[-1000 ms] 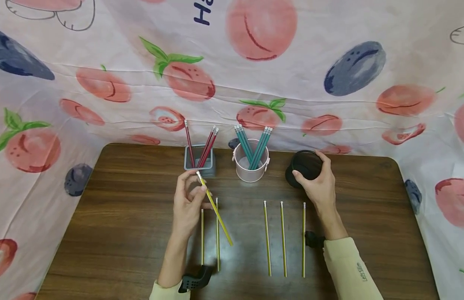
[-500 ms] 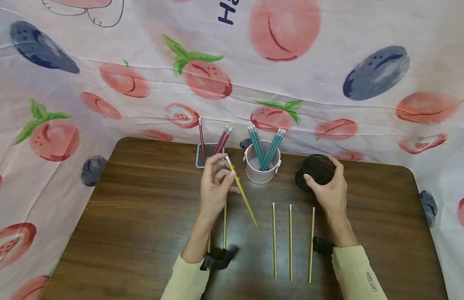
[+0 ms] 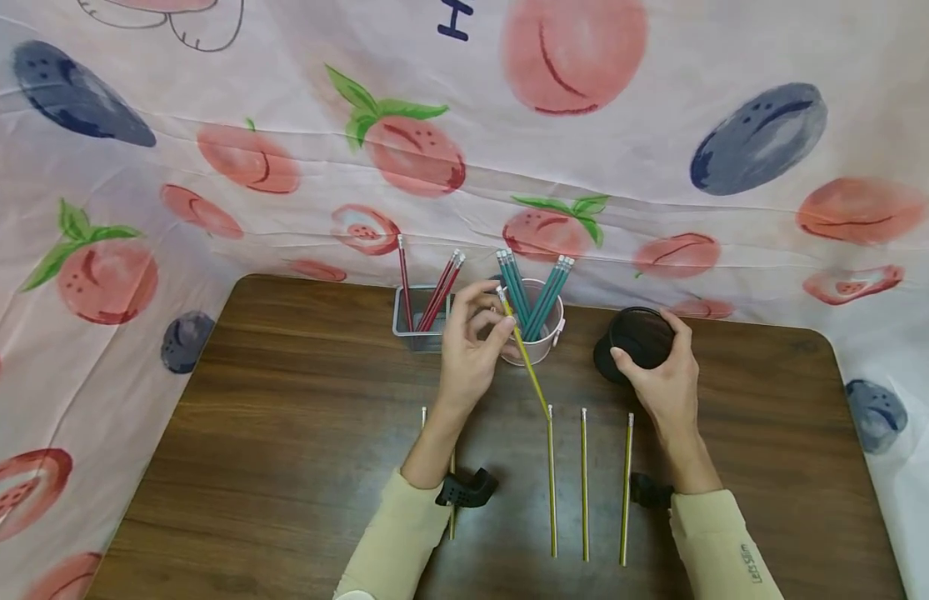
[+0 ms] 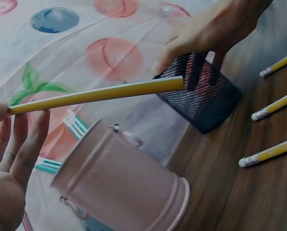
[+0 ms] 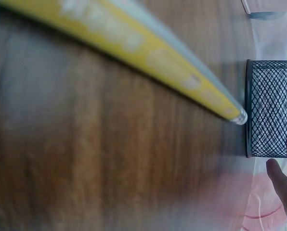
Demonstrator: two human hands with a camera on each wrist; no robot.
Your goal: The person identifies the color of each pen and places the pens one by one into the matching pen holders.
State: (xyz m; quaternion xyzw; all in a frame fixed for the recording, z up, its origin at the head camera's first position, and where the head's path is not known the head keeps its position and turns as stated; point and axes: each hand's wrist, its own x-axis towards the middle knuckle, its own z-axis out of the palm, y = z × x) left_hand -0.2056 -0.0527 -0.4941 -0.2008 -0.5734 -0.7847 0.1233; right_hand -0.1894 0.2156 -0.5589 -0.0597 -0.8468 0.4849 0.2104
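Note:
My left hand (image 3: 467, 358) pinches a yellow pencil (image 3: 535, 379) near its eraser end, the other end pointing down and to the right. In the head view the hand overlaps the pink bucket (image 3: 537, 350); in the left wrist view the pencil (image 4: 100, 94) passes above that bucket's rim. My right hand (image 3: 668, 379) grips a black mesh pencil cup (image 3: 633, 340), fingers and thumb around its rim. No pencil shows in the cup. Three yellow pencils (image 3: 585, 492) lie side by side on the table, erasers away from me.
Teal pencils (image 3: 548, 300) stand in the pink bucket. Left of it, a clear grey box (image 3: 422, 342) holds red pencils (image 3: 438, 296). More yellow pencils (image 3: 452, 527) lie partly under my left forearm. A fruit-print cloth (image 3: 284, 100) hangs behind the wooden table (image 3: 269, 433).
My left hand has carried the yellow pencil rightward, from in front of the grey box to the pink bucket. My right hand keeps its grip on the mesh cup. The head view has shifted slightly.

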